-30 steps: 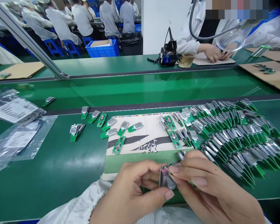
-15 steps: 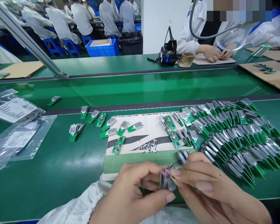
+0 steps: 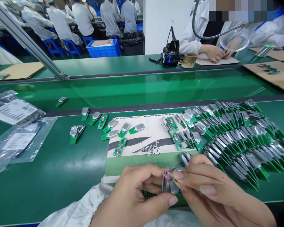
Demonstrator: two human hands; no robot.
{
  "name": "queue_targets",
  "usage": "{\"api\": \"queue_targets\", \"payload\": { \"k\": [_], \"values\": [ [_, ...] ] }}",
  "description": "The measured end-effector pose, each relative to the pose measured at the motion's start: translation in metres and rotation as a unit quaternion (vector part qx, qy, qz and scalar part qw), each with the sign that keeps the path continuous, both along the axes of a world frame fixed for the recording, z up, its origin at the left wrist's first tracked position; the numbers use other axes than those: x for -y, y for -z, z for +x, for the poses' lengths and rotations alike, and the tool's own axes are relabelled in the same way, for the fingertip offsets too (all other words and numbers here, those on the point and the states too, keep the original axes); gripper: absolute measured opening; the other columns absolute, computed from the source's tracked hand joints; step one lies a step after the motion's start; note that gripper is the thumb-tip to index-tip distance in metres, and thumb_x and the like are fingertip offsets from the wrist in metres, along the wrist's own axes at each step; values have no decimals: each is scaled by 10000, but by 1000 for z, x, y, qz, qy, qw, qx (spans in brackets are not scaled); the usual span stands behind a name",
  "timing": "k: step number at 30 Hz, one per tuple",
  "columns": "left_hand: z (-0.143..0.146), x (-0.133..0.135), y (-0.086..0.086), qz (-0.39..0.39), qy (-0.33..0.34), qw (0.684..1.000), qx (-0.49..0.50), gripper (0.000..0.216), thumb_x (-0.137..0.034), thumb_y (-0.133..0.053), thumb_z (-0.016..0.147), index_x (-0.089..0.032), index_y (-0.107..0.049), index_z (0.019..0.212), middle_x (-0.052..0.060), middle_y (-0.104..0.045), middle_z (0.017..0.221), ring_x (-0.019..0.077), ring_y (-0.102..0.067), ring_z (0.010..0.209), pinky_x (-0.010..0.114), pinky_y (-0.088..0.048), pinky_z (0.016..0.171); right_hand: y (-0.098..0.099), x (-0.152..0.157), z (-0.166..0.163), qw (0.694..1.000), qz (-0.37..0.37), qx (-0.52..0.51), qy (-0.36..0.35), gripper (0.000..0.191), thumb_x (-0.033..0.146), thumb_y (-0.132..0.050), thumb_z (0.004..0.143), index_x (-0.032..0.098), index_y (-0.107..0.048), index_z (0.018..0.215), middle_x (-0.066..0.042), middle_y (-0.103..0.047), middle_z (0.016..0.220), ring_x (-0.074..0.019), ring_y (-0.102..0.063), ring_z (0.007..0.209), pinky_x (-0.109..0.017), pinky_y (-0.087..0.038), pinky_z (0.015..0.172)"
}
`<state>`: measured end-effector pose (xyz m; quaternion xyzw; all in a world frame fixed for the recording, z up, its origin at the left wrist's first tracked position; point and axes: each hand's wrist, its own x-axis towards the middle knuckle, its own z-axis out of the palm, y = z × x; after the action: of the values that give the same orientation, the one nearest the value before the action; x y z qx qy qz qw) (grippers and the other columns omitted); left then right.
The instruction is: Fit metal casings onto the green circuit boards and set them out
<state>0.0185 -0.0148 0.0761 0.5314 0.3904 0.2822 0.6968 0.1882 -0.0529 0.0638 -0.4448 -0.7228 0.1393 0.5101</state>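
Between the thumb and fingers of my left hand is a small circuit board with a display module, held on edge, with a pink patch on its upper end. My right hand pinches at that upper end, fingertips touching the module; whatever is between them is too small to make out. Just ahead lies a printed sheet with a heap of tiny metal parts. A few circuit boards are scattered over its left side. Many more boards stand in leaning rows to the right.
Clear plastic bags with labels lie at left. Beyond the bench runs a green belt carrying one board. Across it are a co-worker's hands, a black-and-blue device, a tape roll and a magnifier.
The lone board on the belt has moved a little to the right. The co-worker's hands have shifted slightly. My own hands keep almost the same position on the module.
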Motion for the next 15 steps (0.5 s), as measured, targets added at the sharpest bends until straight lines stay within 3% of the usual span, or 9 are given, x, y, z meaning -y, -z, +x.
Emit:
{"api": "queue_targets", "payload": {
  "k": [7,15],
  "values": [
    [0,0,1,10,9,999,-29,197,-144,-748,723,-223,-713,900,12,-756,819,163,-727,764,192,-574,698,-21,-13,1,999,20,46,20,183,186,-474,992,226,-645,938,52,-731,679,-86,-668,517,-203,-547,588],
    [-1,3,3,12,-9,999,-29,211,-166,-764,704,-240,-719,896,18,-754,814,184,-730,753,224,-589,694,-22,-12,4,996,11,81,21,175,185,-457,997,227,-623,1034,47,-740,691,-97,-686,519,-200,-557,557]
  ]
}}
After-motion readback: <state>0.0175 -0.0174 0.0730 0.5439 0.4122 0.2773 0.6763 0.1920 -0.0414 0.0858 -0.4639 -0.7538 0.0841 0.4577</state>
